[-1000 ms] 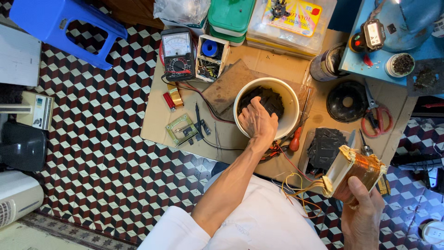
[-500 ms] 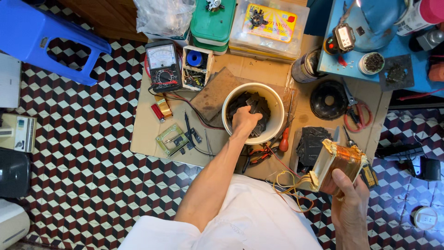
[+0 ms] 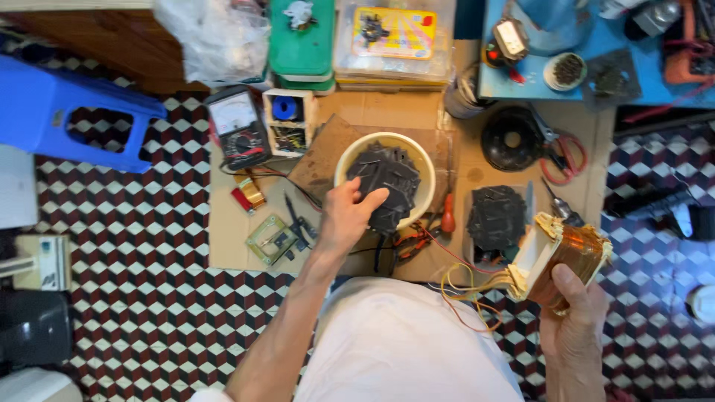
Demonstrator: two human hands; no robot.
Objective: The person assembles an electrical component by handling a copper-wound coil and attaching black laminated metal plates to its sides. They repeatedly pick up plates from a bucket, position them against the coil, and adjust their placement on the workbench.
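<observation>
My left hand [image 3: 345, 217] grips a stack of dark metal plates [image 3: 389, 195] at the near rim of a cream bowl [image 3: 345, 161] that holds more such plates. My right hand [image 3: 572, 321] holds a transformer coil [image 3: 560, 255] wound with amber tape on a white bobbin, low at the right, with yellow and red wires [image 3: 468, 291] trailing from it toward my lap. Another pile of dark plates [image 3: 496, 217] lies on the cardboard sheet [image 3: 225, 238] between the bowl and the coil.
On the cardboard lie a multimeter [image 3: 238, 126], a small circuit board [image 3: 271, 240], an orange-handled screwdriver [image 3: 447, 216], a black round part [image 3: 511, 138] and red-handled scissors [image 3: 563, 158]. Behind stand a green box [image 3: 302, 45] and clear case [image 3: 393, 37]. A blue stool [image 3: 67, 119] stands left on tiled floor.
My left hand has drawn back from inside the bowl to its near rim, now gripping a stack of plates. My right hand keeps the coil.
</observation>
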